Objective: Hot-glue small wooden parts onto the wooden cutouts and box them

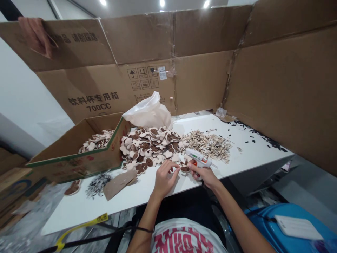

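cloth piece [185, 169], brown with a pale edge, is near the front side of the white counter [72, 209], between the two hands. behind it there is a large pile of similar pieces [150, 144], brown and cream, and to the right of this pile lies a heap of thin pale sticks [210, 144]. small black bits [275, 143] are scattered at the far right end. a white bag [150, 110] stands behind the pile, and an open box [79, 164] at its left has more pieces inside. a tall cardboard wall [202, 84] closes the back of the counter, under ceiling lights [162, 3]. at the lower right, a blue seat [286, 214] is seen.

the grip of the right hand [201, 173] is closed around a white glue gun [198, 157], whose thumb side is just beside the cloth piece. the left hand [164, 177] has thumb and forefinger almost together, at the piece's left edge; i cannot tell if this grip is pinching it.
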Tool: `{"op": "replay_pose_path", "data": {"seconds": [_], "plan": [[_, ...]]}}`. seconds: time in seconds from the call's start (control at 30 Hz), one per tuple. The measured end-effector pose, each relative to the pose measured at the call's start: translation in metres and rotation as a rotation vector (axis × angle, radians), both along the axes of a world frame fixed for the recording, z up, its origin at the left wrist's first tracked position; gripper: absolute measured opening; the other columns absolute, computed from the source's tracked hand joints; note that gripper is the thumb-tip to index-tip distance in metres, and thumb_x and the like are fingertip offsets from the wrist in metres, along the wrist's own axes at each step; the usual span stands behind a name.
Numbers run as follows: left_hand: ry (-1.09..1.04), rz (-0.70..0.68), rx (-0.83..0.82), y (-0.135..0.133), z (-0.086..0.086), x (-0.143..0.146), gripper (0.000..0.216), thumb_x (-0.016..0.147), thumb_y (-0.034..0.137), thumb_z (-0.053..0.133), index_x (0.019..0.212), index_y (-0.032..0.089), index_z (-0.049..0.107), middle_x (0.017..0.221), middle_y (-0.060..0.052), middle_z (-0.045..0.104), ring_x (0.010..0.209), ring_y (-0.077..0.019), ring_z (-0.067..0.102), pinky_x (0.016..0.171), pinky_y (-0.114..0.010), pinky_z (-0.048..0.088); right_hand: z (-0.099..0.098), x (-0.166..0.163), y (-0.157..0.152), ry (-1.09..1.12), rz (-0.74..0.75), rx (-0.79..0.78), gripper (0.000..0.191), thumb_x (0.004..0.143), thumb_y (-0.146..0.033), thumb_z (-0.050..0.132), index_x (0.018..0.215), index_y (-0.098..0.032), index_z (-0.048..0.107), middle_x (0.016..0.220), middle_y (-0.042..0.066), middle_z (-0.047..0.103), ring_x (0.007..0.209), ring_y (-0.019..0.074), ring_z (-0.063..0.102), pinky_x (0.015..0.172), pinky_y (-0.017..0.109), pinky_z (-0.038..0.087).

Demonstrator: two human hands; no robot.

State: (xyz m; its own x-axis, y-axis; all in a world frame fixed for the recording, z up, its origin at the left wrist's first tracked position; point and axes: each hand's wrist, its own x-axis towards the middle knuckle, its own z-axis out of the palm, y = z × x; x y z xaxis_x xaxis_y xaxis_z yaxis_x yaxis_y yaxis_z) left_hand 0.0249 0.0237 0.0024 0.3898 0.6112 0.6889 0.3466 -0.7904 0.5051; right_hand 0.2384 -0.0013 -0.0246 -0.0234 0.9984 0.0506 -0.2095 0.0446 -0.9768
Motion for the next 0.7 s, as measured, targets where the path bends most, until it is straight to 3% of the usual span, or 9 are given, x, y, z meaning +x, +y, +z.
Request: {"op": "replay_pose_path", "data": {"seconds": [0.23,0.33,0.43,0.53,0.63,0.7], "plan": [[0.012,0.029,0.058,-0.003,-0.002,0.002,0.005,0.1,0.019,0.065,0.1,0.022,0.069,0.092,-0.005,0.073,0.079,-0.0175,0.062,0.074,-0.033,0.052,-0.003,0.0,0.001,0.016,-0.005,0.005,0.045,0.081,-0.061,0.083,0.085,-0.02,0.067,0.062,-0.002,0.06,0.047,0.0106,0.05,0.047,0.024,0.034],[0.042,0.137,0.138,-0.004,0.005,-0.021,0.008,0.1,0.017,0.063,0.103,0.021,0.07,0.091,-0.006,0.075,0.079,-0.0177,0.064,0.074,-0.032,0.052,-0.007,0.001,0.0,0.045,-0.039,-0.026,0.046,0.079,-0.061,0.085,0.086,-0.02,0.068,0.061,-0.002,0.06,0.045,0.0105,0.048,0.045,0.024,0.033],[0.068,0.391,0.223,-0.006,0.02,-0.078,0.008,0.1,0.021,0.064,0.101,0.02,0.072,0.086,-0.005,0.075,0.072,-0.0172,0.062,0.072,-0.032,0.05,-0.011,0.002,-0.001,0.058,-0.079,-0.04,0.046,0.079,-0.061,0.086,0.089,-0.02,0.069,0.061,-0.002,0.06,0.045,0.0112,0.048,0.044,0.024,0.033],[0.121,0.726,0.176,-0.013,0.037,-0.153,0.015,0.1,0.029,0.062,0.103,0.019,0.073,0.091,-0.006,0.075,0.073,-0.0179,0.063,0.076,-0.033,0.05,-0.012,0.001,-0.001,0.068,-0.067,-0.041,0.045,0.079,-0.059,0.087,0.087,-0.019,0.069,0.062,-0.001,0.06,0.047,0.0115,0.048,0.045,0.025,0.035],[0.269,0.919,0.04,-0.023,0.044,-0.218,0.021,0.097,0.034,0.06,0.099,0.02,0.075,0.092,-0.006,0.076,0.075,-0.0205,0.064,0.076,-0.033,0.049,-0.01,-0.001,-0.002,0.059,-0.103,-0.034,0.045,0.077,-0.06,0.088,0.087,-0.02,0.07,0.06,-0.001,0.059,0.046,0.0123,0.047,0.044,0.026,0.036],[0.331,0.97,-0.048,-0.029,0.044,-0.243,0.024,0.095,0.031,0.056,0.101,0.021,0.076,0.098,-0.006,0.076,0.077,-0.0214,0.064,0.075,-0.033,0.048,-0.009,-0.002,-0.003,0.074,-0.119,-0.04,0.045,0.077,-0.06,0.089,0.086,-0.02,0.069,0.06,-0.001,0.059,0.046,0.0128,0.048,0.044,0.027,0.038]]}}
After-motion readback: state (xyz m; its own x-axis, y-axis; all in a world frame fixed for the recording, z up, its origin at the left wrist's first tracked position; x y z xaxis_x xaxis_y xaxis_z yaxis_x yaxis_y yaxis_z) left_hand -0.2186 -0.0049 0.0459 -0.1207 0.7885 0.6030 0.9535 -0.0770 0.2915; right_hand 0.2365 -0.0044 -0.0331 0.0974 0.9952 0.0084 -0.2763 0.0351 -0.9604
